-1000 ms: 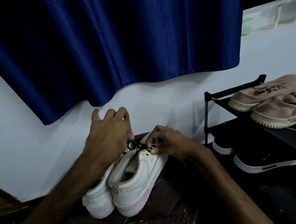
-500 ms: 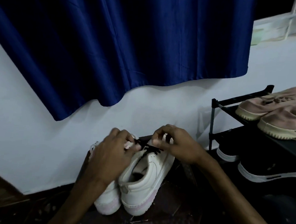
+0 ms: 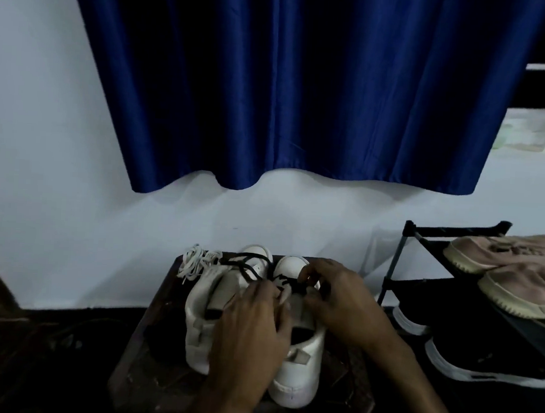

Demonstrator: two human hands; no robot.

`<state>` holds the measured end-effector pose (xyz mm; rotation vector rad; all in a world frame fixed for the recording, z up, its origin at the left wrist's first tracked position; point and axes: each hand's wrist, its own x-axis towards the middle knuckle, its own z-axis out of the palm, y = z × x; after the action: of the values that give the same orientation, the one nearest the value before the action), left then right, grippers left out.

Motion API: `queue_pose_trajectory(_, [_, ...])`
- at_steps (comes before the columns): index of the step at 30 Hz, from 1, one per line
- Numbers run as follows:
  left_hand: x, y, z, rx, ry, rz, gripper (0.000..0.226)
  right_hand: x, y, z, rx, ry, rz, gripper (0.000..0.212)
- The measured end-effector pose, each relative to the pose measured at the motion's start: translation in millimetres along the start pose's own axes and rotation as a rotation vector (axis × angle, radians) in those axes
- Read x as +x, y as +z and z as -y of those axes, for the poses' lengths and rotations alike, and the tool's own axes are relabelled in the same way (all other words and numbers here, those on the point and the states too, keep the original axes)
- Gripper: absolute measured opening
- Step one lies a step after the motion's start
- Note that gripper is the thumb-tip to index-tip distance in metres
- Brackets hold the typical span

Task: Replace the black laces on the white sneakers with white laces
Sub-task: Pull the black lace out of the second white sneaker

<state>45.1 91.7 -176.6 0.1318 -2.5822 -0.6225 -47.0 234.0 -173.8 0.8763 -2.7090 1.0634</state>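
Note:
Two white sneakers stand side by side on a dark wooden stool (image 3: 148, 342), toes toward the wall. The left sneaker (image 3: 208, 301) has a loose black lace (image 3: 245, 265) trailing over its top. My left hand (image 3: 251, 326) lies over the right sneaker (image 3: 299, 377) and holds its tongue area. My right hand (image 3: 336, 296) pinches the black lace (image 3: 295, 286) at that shoe's eyelets. A bundle of white laces (image 3: 197, 260) lies at the stool's far left corner.
A blue curtain (image 3: 288, 89) hangs on the white wall behind. A black shoe rack (image 3: 422, 247) stands to the right, with pink sneakers (image 3: 516, 272) on top and black shoes (image 3: 485, 363) below. Dark floor surrounds the stool.
The view has swung so the shoes sit lower and more central. Both hands stay at the right sneaker's lacing. The white lace bundle has come into view.

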Motion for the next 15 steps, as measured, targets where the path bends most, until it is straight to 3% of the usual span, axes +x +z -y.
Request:
queue_pose_trajectory(4, [-15.9, 20.4, 13.9, -0.504, -0.181, -0.047, 0.022, 1.1, 0.6, 10.9, -0.253, -0.05, 0.022, 0.014])
queue_pose_trajectory(7, [-29.1, 32.5, 19.5, -0.77, -0.167, -0.099, 0.022, 2.0, -4.6, 20.4, -0.405, -0.099, 0.038, 0.007])
queue_pose_trajectory(9, [-34.8, 31.4, 22.4, -0.866, -0.071, -0.088, 0.026, 1.6, -7.1, 22.9, -0.442, -0.136, 0.055, 0.008])
queue_pose_trajectory(11, [-32.3, 29.5, 28.1, -0.948, 0.041, 0.021, 0.046, 3.0, -8.3, 21.0, -0.388, -0.137, 0.089, 0.014])
queue_pose_trajectory(13, [-26.5, 31.6, 35.0, -0.894, 0.156, 0.113, 0.063, 9.1, -7.9, 13.3, -0.264, -0.135, 0.104, 0.019])
queue_pose_trajectory(15, [-24.6, 35.3, 36.3, -0.78, 0.229, 0.131, 0.061, 13.7, -11.4, 5.6, -0.206, -0.123, 0.116, 0.022])
